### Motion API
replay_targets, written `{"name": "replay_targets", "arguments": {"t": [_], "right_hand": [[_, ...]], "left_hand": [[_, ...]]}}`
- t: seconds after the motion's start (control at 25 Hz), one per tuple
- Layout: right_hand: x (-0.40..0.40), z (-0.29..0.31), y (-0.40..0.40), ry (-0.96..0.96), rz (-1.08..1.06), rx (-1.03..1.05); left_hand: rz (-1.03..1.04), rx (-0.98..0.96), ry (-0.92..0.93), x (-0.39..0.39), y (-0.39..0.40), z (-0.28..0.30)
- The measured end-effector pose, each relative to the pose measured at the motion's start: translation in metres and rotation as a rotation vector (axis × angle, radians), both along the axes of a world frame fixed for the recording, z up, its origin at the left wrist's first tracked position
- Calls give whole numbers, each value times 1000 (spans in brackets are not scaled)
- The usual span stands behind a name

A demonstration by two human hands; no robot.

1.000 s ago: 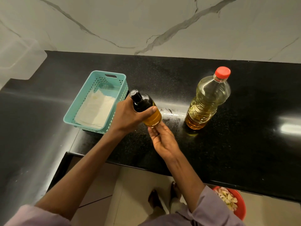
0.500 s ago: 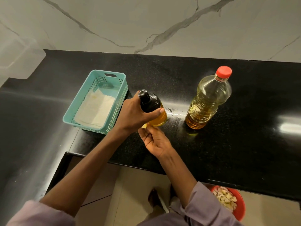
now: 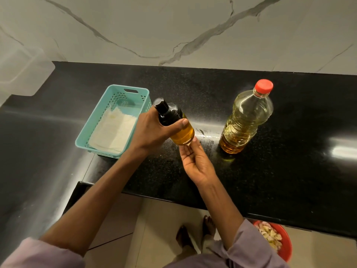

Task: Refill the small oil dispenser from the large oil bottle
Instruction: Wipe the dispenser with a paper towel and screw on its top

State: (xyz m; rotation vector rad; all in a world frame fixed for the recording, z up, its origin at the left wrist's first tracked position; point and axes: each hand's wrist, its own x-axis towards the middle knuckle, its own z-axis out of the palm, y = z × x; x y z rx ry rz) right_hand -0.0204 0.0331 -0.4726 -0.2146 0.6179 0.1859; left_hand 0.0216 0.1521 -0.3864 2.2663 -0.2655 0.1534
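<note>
Black counter (image 3: 270,180) under us: our left hand (image 3: 152,132) wraps curled fingers round the small dispenser (image 3: 177,124), our right hand (image 3: 195,161) touches its base with straight fingers, near the capped oil bottle (image 3: 245,120)

— How is the light?
— Warm and rather dim. The black countertop (image 3: 270,180) throws back glare: a bright patch at far right and a streak beside the large oil bottle (image 3: 246,120).
— Sharpness?
— Centre fairly crisp; the near sleeves look soft. The wide lens bends the counter's edges, and the left side fades into hazy reflection.
</note>
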Motion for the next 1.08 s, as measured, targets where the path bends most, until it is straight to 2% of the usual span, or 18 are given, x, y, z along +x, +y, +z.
{"name": "replay_targets", "arguments": {"t": [0.12, 0.24, 0.36, 0.56, 0.68, 0.84, 0.92, 1.08], "right_hand": [[11, 3, -5, -19, -35, 27], [19, 5, 13, 72, 104, -65], [2, 3, 21, 60, 212, -135], [9, 7, 13, 75, 78, -34], [13, 2, 31, 108, 201, -106], [-12, -14, 23, 40, 343, -158], [-17, -23, 4, -18, 345, -349], [-8, -32, -27, -121, 382, -963]], "left_hand": [[0, -15, 14, -3, -1, -3], [-29, 18, -5, -4, -2, -6], [-22, 41, -20, -1, 4, -5], [-27, -8, -12, -4, -1, -4], [-45, 36, -12, -1, 4, -8], [26, 162, -63, 3, 12, -12], [78, 169, -71, 5, 17, -15], [129, 128, -37, 14, 30, -19]]}}
